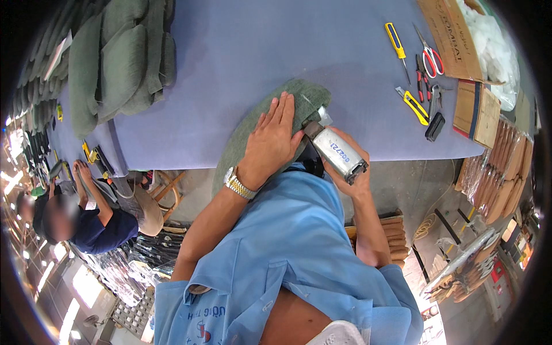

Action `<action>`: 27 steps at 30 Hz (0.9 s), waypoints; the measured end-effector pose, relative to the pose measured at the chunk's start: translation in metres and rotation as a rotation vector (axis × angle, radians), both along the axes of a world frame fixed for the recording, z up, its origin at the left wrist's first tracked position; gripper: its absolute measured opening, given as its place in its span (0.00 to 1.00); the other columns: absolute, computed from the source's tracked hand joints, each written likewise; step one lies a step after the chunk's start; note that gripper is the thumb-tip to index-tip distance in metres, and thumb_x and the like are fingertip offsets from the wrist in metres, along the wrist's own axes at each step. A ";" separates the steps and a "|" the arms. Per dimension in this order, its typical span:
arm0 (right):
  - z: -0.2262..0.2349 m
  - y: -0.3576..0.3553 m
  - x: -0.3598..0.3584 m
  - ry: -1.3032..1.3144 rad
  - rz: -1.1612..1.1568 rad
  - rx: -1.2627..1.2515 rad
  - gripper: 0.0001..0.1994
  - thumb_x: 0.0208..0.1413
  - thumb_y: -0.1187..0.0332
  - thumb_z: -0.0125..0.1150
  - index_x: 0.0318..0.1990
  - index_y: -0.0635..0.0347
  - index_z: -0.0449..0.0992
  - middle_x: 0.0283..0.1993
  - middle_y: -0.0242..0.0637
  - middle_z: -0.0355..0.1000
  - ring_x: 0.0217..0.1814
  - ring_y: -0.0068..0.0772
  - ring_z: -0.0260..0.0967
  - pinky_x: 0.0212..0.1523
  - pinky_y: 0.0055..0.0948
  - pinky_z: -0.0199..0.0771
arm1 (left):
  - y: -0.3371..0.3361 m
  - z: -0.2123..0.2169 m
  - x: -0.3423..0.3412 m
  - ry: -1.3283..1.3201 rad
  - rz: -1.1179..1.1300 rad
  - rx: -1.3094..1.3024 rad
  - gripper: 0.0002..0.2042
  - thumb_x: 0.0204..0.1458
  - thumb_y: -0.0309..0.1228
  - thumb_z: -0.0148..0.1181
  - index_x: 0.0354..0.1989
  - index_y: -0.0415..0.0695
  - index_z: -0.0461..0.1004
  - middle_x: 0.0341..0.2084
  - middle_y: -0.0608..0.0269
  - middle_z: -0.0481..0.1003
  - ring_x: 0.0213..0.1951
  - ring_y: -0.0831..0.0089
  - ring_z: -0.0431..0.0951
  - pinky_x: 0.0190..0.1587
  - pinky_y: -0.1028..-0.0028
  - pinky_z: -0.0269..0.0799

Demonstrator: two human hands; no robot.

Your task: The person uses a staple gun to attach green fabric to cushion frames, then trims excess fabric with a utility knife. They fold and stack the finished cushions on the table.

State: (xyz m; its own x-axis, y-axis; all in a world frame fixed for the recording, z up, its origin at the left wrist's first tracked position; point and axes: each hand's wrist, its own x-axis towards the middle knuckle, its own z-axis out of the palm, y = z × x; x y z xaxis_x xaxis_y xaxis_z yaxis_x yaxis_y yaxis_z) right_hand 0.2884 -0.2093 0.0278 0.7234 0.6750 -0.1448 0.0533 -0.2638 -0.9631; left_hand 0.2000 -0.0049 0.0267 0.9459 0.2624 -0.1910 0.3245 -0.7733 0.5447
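Observation:
A green fabric-covered pad (pixel 244 135) lies across the near edge of the table, one end hanging over the edge toward me. My left hand (pixel 271 141) rests flat on the pad with fingers stretched out, and a metal watch is on that wrist. My right hand (pixel 357 167) is wrapped around a silver staple gun (pixel 339 152). The gun's dark nose is at the right side of the pad, close to my left thumb. A bit of clear plastic (pixel 325 117) sits by the nose. The right fingers are partly hidden behind the gun.
Stacked green pads (pixel 123 57) fill the far left of the table (pixel 276 46). At right lie a yellow screwdriver (pixel 395 40), scissors (pixel 431 60), pliers (pixel 422 77) and a yellow utility knife (pixel 415 107). Cardboard boxes (pixel 451 37) stand beyond them. Another person (pixel 95 221) works at the left.

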 end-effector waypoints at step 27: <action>0.021 0.015 0.005 0.105 0.073 -0.047 0.30 0.45 0.77 0.70 0.61 0.61 0.75 0.53 0.45 0.80 0.52 0.38 0.81 0.53 0.29 0.77 | -0.007 0.007 0.002 0.058 0.035 0.001 0.42 0.52 0.28 0.66 0.75 0.34 0.53 0.73 0.40 0.60 0.73 0.47 0.61 0.72 0.50 0.63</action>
State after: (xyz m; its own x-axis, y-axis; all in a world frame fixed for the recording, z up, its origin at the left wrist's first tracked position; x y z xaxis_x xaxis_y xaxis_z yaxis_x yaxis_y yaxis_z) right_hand 0.2938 -0.1940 0.0483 0.6522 0.7158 -0.2497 -0.0261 -0.3080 -0.9510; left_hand 0.2021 -0.0117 0.0333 0.9234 0.2956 -0.2449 0.3826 -0.7615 0.5232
